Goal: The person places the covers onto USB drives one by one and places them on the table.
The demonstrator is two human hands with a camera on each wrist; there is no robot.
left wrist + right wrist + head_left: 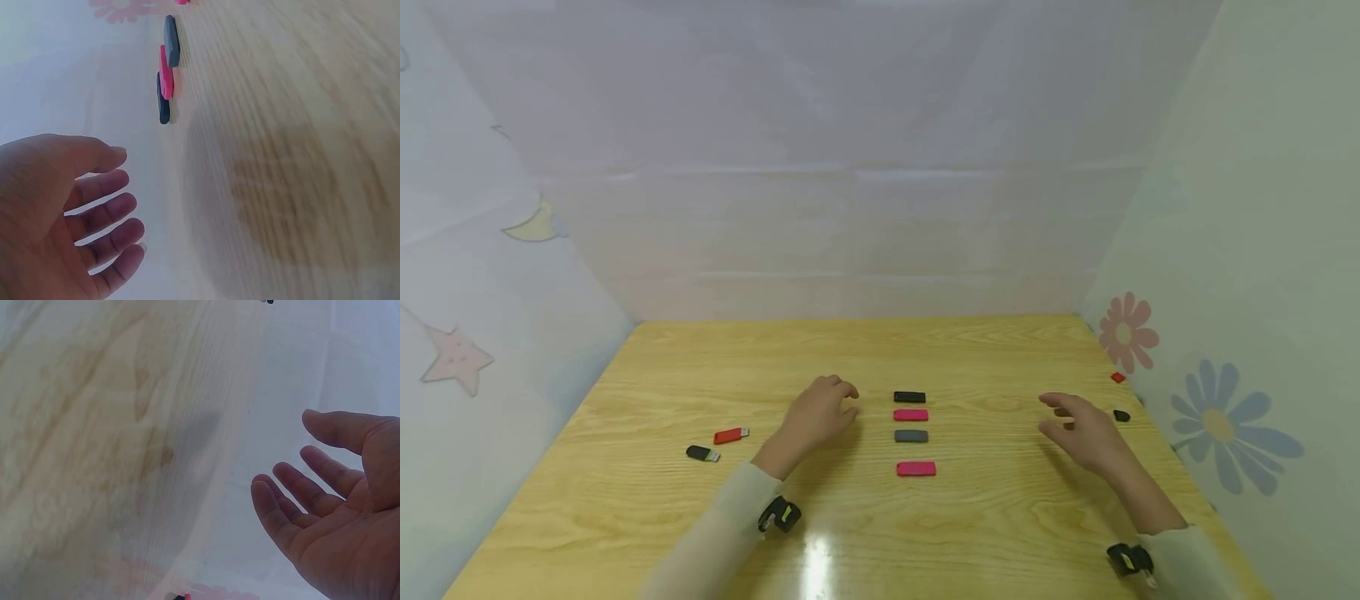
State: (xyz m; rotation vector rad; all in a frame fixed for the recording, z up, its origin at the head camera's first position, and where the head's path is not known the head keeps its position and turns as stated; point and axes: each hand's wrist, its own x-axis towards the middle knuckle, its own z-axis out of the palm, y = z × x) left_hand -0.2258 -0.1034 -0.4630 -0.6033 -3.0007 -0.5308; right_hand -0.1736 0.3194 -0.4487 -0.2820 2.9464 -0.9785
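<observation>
My left hand (822, 410) hovers over the table with loosely bent fingers and holds nothing. To its right, a column of USB sticks runs toward me: a black stick (910, 397), a pink stick (911, 415), a grey stick (912, 436) and, after a wider gap, another pink stick (916, 469). In the left wrist view, the grey stick (172, 41) partly overlaps its pink neighbour (166, 75). My right hand (1084, 433) hangs above the right side, fingers apart and slightly bent around nothing. Nearest to it lies a small black cap (1122, 416).
Left of my left forearm, a red USB stick (731, 436) and a black USB stick (703, 453) lie with bare metal plugs. A small red cap (1117, 377) sits by the right edge. Pale sheets wall the wooden table (992, 350) at the back and sides.
</observation>
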